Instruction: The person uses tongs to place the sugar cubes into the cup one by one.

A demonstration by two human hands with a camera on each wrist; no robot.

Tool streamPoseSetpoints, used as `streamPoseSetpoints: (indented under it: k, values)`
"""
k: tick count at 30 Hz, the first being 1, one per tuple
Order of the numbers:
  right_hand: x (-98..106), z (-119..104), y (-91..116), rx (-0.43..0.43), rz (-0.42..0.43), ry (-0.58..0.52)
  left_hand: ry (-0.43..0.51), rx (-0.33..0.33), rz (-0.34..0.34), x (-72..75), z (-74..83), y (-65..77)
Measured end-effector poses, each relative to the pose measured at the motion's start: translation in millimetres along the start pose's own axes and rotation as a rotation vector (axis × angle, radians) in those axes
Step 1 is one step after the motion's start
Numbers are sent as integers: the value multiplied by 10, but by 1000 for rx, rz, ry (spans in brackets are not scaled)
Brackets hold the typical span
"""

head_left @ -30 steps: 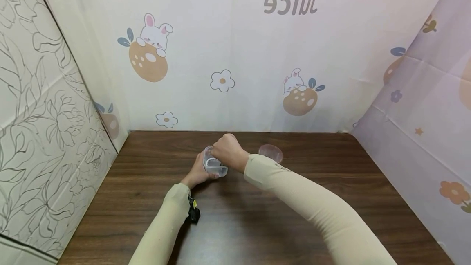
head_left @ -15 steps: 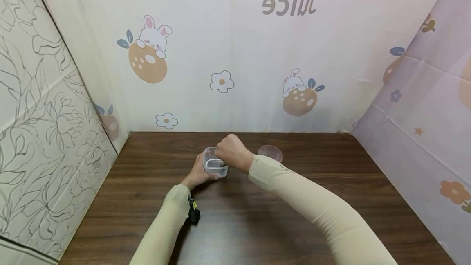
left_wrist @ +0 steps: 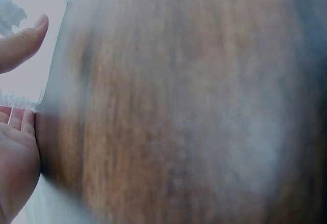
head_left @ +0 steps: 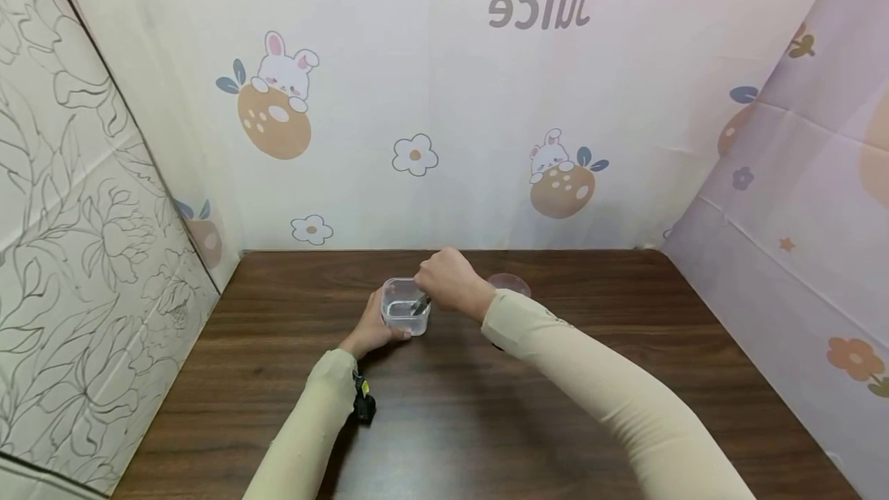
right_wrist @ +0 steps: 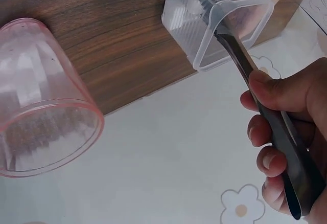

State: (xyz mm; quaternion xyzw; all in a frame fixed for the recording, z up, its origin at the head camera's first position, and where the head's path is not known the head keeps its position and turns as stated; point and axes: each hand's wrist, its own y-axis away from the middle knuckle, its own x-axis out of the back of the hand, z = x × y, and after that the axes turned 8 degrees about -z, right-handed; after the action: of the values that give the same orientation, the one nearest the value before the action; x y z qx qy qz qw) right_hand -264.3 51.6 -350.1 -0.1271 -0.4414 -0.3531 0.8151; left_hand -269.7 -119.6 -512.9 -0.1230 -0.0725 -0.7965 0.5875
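A clear, square-rimmed plastic container point(head_left: 407, 324) stands on the wooden table, and my left hand point(head_left: 371, 329) holds it from the left side, thumb in front. The left wrist view catches only that thumb point(left_wrist: 25, 45) and part of the palm beside the container's edge. My right hand point(head_left: 450, 280) grips metal tongs point(right_wrist: 239, 52) around their arms. Their tips reach down inside the container. Through the see-through wall in the right wrist view, the tips lie close to the bottom. The tongs' arms are close together.
A see-through pink cup point(right_wrist: 38, 55) stands to the right of the container, partly behind my right wrist in the head view. The dark wooden table point(head_left: 278, 376) meets a printed curtain point(head_left: 361, 99) at its back edge. Patterned sheets hang at both sides.
My right hand has shifted slightly to the right, so more of the tongs shows inside the container. The left hand and the container stay nearly in place.
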Motion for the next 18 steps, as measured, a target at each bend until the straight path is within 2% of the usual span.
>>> streamPoseSetpoints:
  k: [12, 18]
  values:
    - [-57, 118, 160, -61, 86, -95, 5, -25, 3, -2, -30, -4]
    - [-80, 190, 228, -81, 89, -133, 2, -24, 3, -2, -37, -5]
